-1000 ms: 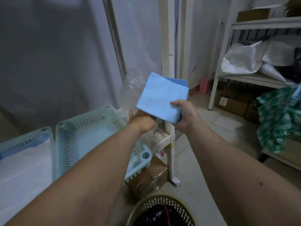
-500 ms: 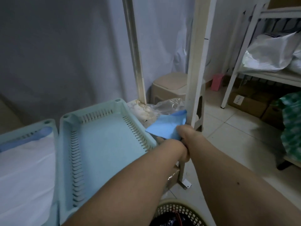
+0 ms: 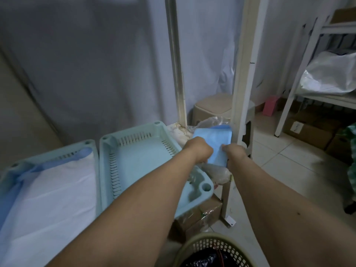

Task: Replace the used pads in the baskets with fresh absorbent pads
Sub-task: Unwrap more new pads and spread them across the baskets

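Looking forward and down from head height, close over both forearms; taking in pale baskets (image 3: 134,160) at lower left, shelving (image 3: 308,78) at upper right, floor (image 3: 289,170) beyond.

I see my left hand (image 3: 199,149) and right hand (image 3: 234,154) gripping a folded blue pad (image 3: 215,143) between them, just past the right edge of the bare basket (image 3: 134,160); the lined basket (image 3: 48,187) sits left

Folded blue pad (image 3: 212,143) — beside empty basket (image 3: 138,160).

Storeroom: metal shelving (image 3: 316,54), cardboard boxes (image 3: 308,132), tiled floor (image 3: 279,170)
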### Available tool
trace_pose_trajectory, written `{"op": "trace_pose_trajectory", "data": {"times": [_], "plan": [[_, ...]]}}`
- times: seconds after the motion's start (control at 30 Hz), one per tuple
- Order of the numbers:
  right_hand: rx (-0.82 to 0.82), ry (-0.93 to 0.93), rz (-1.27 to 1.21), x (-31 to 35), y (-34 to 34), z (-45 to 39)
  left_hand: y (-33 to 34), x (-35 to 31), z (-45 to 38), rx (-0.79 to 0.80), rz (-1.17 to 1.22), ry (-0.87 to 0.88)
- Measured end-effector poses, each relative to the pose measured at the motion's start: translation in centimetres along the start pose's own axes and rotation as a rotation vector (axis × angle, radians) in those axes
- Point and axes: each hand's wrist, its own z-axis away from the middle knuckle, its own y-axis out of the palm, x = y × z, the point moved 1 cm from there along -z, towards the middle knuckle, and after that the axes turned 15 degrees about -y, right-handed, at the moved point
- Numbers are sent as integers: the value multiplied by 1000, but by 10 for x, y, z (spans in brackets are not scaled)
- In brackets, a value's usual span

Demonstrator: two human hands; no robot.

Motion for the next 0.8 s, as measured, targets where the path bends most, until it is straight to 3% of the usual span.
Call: {"op": "trace_pose_trajectory", "data": {"times": [0.17,0.33,0.43,0.57,0.67,0.8], "plan": [[52,-347,-56,59,6,69,-30,17,31,-89,473,-44],[318,-512,-27,92,38,119,-53,13,72,-30,757,72],[420,-545,-12,100,67,150,-75,27,94,-196,905,69],[503,-487,-32,106,96,183,-105,60,108,-358,933,45],[534,-418,-38,106,116,207,-123,88,124,-393,956,66],[534,-599,120,99,139,233,-135,122,138,-368,953,89]]}}
